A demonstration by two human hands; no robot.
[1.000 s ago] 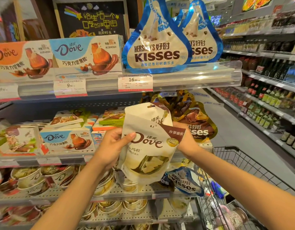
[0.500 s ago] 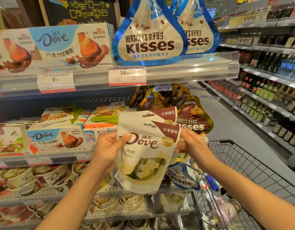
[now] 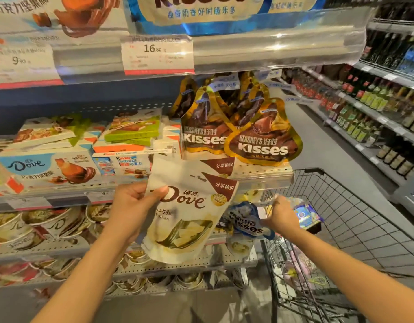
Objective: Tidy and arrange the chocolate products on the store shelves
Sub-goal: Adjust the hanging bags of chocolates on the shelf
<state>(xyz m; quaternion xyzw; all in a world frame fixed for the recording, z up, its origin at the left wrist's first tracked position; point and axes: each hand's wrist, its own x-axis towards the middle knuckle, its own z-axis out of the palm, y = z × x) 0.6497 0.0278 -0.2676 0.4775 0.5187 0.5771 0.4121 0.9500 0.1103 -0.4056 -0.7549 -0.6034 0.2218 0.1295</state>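
My left hand [image 3: 133, 206] grips the left edge of two stacked white Dove pouches [image 3: 185, 217], held upright in front of the shelves. My right hand [image 3: 283, 213] is off the pouches, lower right, its fingers at the right edge of a blue Hershey's Kisses bag [image 3: 245, 223] on the lower shelf; blur hides whether it grips the bag. Gold-brown Kisses bags [image 3: 262, 141] stand on the middle shelf [image 3: 259, 173] just above the pouches.
A blue Dove box [image 3: 47, 166] and Kinder boxes [image 3: 126, 162] fill the middle shelf's left. Chocolate cups [image 3: 38, 227] line the shelf below. Large blue Kisses bags [image 3: 201, 12] sit on top. A wire cart [image 3: 352, 217] stands at right, with bottle shelves [image 3: 376, 101] across the aisle.
My right hand has let go of the Dove pouches and dropped to the blue Kisses bag. My left hand keeps the pouches. My view has moved closer and lower.
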